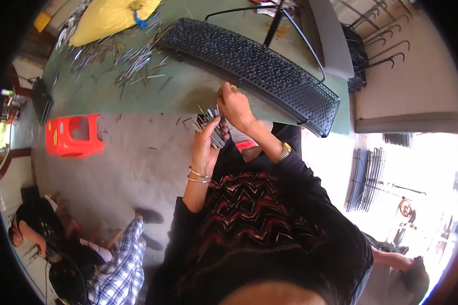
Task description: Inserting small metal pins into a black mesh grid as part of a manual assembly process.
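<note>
My left hand (205,147) is wrapped round a bundle of thin grey metal strips (217,138), held just off the near edge of the green table. Their ends fan out unevenly above my thumb. My right hand (238,110) is right beside the top of the bundle, its fingers curled together. What those fingertips pinch, if anything, is hidden. Many loose strips (137,63) of the same look lie scattered on the table (188,86) at the far left. A long black perforated metal panel (254,53) with a thin rod frame lies along the table to the right.
A yellow sack (112,20) tied with blue rests at the table's far left. Grey panels (328,38) are stacked at the far right, near wall hooks (392,56). A red plastic stool (75,136) stands left of me. Another person (119,264) sits behind at the lower left.
</note>
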{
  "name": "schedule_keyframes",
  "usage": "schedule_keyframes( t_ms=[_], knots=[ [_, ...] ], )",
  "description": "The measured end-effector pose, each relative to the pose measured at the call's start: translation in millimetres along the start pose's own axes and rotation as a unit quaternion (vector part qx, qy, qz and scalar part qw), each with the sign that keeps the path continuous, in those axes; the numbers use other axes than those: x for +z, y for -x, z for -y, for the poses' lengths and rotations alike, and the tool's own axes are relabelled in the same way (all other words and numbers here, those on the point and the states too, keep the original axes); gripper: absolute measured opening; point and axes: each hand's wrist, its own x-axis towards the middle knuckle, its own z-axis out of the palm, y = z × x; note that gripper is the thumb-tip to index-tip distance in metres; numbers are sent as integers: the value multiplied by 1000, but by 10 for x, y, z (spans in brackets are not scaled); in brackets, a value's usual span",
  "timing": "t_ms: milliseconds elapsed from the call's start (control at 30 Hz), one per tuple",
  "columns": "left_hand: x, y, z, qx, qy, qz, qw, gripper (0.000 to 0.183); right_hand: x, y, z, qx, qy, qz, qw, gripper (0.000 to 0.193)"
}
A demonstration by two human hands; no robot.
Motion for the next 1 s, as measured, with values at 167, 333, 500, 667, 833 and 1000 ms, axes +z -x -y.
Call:
schedule_keyframes(
  t_ms=[167, 333, 500, 667, 833, 1000],
  knots=[
    [234, -32, 224, -58, -32, 50, 997, 12, -953, 523, -61, 153, -283, -117, 940, 12],
    [532, -25, 455, -93, -67, 96, 989, 13, -1674, 721, -376, 177, -313, -288, 888, 6],
    [875, -24, 659, -140, -80, 140, 977, 12, -1717, 635, -692, 179, -180, -361, 897, 10],
    [1007, -40, 712, -155, -95, 143, 973, 14, -1753, 560, -970, 174, -155, -389, 891, 10],
    [1120, -48, 806, -160, -95, 140, 973, 14, -1863, 516, -1054, 168, -94, -398, 897, 12],
    [1192, -86, 868, -179, -101, 146, 968, 12, -1838, 415, -1079, 176, -150, -381, 895, 11]
  ],
)
